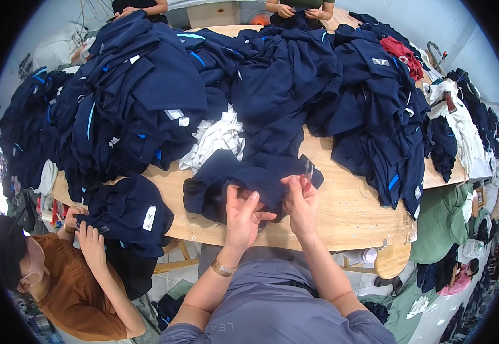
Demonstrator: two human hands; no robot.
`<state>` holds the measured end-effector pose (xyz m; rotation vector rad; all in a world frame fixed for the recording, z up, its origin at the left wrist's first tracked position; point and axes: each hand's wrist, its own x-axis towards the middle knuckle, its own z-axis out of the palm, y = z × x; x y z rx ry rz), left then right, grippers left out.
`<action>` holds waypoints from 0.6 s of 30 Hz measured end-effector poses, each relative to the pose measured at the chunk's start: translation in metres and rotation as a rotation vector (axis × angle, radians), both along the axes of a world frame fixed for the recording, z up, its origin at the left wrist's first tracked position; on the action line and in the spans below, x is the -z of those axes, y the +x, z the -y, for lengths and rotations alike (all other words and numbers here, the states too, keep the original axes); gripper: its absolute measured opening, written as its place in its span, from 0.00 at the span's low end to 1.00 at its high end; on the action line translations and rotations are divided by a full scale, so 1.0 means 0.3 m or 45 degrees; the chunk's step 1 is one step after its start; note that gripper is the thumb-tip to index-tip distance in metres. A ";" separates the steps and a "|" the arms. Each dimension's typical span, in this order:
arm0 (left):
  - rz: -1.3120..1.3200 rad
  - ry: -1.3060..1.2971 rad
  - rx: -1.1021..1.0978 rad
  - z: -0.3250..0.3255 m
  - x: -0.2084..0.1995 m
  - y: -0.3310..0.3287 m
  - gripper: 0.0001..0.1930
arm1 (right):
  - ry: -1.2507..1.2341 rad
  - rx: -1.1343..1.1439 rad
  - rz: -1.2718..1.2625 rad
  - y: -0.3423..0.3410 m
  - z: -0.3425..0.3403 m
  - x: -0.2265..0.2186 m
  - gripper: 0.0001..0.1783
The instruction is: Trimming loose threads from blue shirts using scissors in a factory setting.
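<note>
A dark navy garment lies bunched on the table's near edge, right in front of me. My left hand is at its near side, palm turned up, thumb and fingers apart, with nothing plainly held. Close to the garment's right part, my right hand is closed around a small shiny tool with a red part, which looks like thread snips. Its tip points away from me. Part of the tool is hidden by the fingers.
Big heaps of navy garments cover the far side of the wooden table. A pile of white strips lies beyond my garment. At left, a co-worker in brown handles a navy garment; two more people work opposite. A stool stands at right.
</note>
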<state>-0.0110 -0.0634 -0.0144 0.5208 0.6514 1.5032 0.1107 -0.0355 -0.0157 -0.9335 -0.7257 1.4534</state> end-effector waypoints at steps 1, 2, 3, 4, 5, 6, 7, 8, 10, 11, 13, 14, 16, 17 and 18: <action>0.008 -0.017 -0.022 -0.002 0.001 -0.001 0.13 | 0.007 0.043 -0.016 0.002 0.001 0.002 0.07; 0.009 -0.017 -0.020 -0.003 0.003 -0.001 0.13 | 0.182 0.098 0.198 -0.013 -0.001 0.012 0.06; -0.006 -0.011 -0.018 -0.004 0.006 0.000 0.12 | 0.358 0.153 0.413 -0.027 -0.003 0.020 0.06; -0.021 -0.006 -0.014 -0.002 0.007 -0.001 0.12 | 0.359 0.023 0.665 -0.011 0.015 0.005 0.08; -0.020 -0.006 -0.010 0.001 0.017 -0.005 0.12 | 0.438 -0.015 0.826 -0.010 0.022 0.017 0.07; -0.039 0.015 0.003 0.004 0.033 -0.011 0.12 | 0.361 0.008 0.654 -0.012 0.017 0.042 0.06; -0.056 0.037 0.011 0.005 0.037 -0.013 0.12 | 0.286 0.025 0.483 -0.014 0.012 0.055 0.05; -0.054 0.038 0.008 0.008 0.033 -0.004 0.12 | 0.223 0.111 0.422 -0.011 0.008 0.054 0.06; -0.057 -0.014 -0.028 0.014 0.012 0.024 0.12 | 0.013 0.201 0.282 0.006 -0.002 0.062 0.12; -0.056 -0.015 -0.039 0.016 0.015 0.028 0.12 | -0.044 0.211 0.131 0.013 -0.007 0.059 0.14; -0.088 -0.034 -0.036 0.022 0.035 0.035 0.13 | -0.044 0.131 0.122 0.054 -0.011 0.067 0.12; -0.130 -0.029 -0.002 0.023 0.057 0.044 0.14 | -0.050 0.119 0.123 0.056 -0.014 0.069 0.12; -0.157 -0.108 0.132 0.024 0.105 0.071 0.14 | 0.091 -0.056 0.575 0.059 -0.022 0.076 0.09; -0.167 -0.152 0.203 0.037 0.160 0.081 0.14 | 0.073 -0.069 0.576 0.077 -0.022 0.094 0.09; -0.264 -0.203 0.240 0.046 0.208 0.083 0.14 | 0.038 -0.132 0.628 0.107 -0.032 0.133 0.08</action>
